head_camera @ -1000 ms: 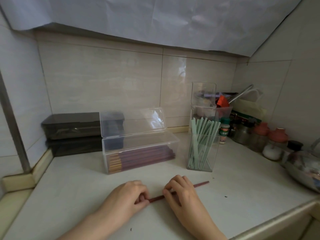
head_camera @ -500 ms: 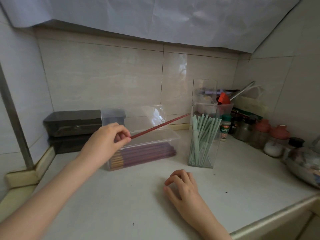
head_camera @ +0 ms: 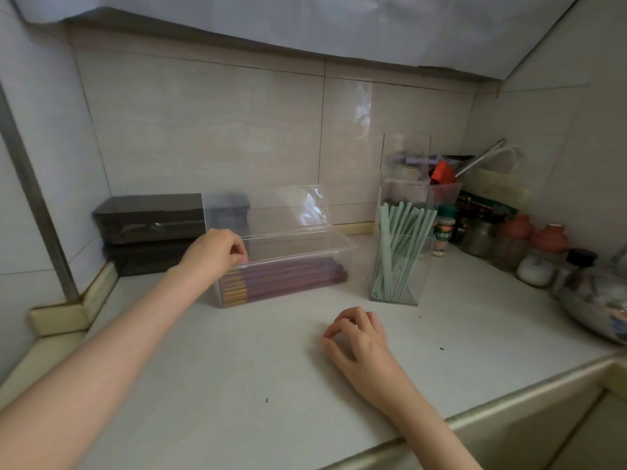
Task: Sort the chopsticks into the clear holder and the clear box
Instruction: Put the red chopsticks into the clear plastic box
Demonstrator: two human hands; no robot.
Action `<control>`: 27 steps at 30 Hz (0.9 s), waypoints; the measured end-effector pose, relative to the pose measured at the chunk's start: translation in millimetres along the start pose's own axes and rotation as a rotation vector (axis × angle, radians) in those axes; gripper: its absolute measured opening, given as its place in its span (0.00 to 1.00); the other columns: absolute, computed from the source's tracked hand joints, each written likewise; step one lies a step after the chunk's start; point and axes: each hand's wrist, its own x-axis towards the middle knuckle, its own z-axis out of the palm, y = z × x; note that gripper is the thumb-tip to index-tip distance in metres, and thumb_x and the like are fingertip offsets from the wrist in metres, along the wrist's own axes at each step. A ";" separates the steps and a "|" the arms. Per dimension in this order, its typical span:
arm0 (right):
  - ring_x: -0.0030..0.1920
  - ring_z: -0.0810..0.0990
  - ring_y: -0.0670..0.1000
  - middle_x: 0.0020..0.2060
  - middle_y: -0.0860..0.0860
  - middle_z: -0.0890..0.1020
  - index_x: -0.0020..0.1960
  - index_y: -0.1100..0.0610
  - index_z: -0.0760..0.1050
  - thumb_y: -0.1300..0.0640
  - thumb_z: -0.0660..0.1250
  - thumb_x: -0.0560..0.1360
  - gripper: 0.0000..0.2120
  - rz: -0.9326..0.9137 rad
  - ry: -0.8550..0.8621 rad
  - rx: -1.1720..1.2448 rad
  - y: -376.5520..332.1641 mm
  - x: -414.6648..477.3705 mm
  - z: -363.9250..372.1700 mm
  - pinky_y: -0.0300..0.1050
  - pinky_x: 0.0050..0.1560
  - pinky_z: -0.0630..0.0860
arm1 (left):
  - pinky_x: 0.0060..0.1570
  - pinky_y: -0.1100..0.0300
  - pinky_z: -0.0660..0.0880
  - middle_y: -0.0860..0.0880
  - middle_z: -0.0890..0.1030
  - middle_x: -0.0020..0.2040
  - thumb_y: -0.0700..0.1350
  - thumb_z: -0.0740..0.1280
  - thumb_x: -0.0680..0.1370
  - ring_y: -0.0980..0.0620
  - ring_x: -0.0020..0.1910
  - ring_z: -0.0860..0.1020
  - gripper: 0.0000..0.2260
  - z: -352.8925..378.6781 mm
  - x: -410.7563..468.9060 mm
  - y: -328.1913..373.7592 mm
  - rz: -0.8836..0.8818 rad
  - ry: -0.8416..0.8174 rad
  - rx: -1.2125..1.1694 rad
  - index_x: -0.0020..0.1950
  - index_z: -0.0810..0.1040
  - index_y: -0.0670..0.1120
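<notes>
A clear box [head_camera: 346,247] with its lid [head_camera: 271,212] tipped up lies on the white counter, holding several dark red chopsticks [head_camera: 298,274] with gold ends. My left hand [head_camera: 213,252] is at the box's left end, fingers pinched over the rim on the end of one dark red chopstick lying among the others. To the right, a tall clear holder [head_camera: 419,266] stands upright with several pale green chopsticks [head_camera: 397,245] leaning inside. My right hand [head_camera: 359,340] rests on the counter in front, fingers loosely curled, holding nothing.
Two dark boxes [head_camera: 149,215] are stacked against the back wall behind the clear box. Spice jars [head_camera: 444,230], red-capped pots [head_camera: 548,239] and a metal bowl [head_camera: 597,300] crowd the right corner. The counter's front edge [head_camera: 509,401] runs below my right wrist.
My left hand lifted the dark red chopstick off the counter, carried it up and left, then lowered it into the clear box. My right hand let go and stayed on the counter.
</notes>
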 end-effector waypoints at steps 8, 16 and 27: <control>0.54 0.65 0.46 0.51 0.44 0.69 0.49 0.51 0.75 0.38 0.50 0.73 0.22 -0.003 -0.003 0.001 -0.5 0.4 -0.4 0.40 0.60 0.63 | 0.51 0.58 0.69 0.48 0.80 0.50 0.46 0.66 0.77 0.52 0.48 0.76 0.09 7.7 2.0 -4.8 0.032 0.143 -0.182 0.53 0.82 0.44; 0.54 0.66 0.46 0.51 0.45 0.69 0.50 0.52 0.74 0.41 0.52 0.74 0.19 -0.019 0.026 0.005 0.0 -0.9 -1.8 0.37 0.59 0.62 | 0.55 0.56 0.72 0.61 0.81 0.47 0.50 0.71 0.72 0.58 0.51 0.78 0.06 28.4 -16.8 0.1 0.123 0.016 -0.287 0.48 0.80 0.60; 0.59 0.66 0.39 0.56 0.49 0.69 0.55 0.51 0.73 0.59 0.62 0.78 0.08 0.210 0.368 0.407 -5.7 -0.1 -29.5 0.39 0.61 0.63 | 0.48 0.79 0.66 0.75 0.77 0.43 0.44 0.70 0.74 0.71 0.50 0.76 0.10 6.4 -78.2 0.4 0.221 -0.034 -0.399 0.45 0.79 0.61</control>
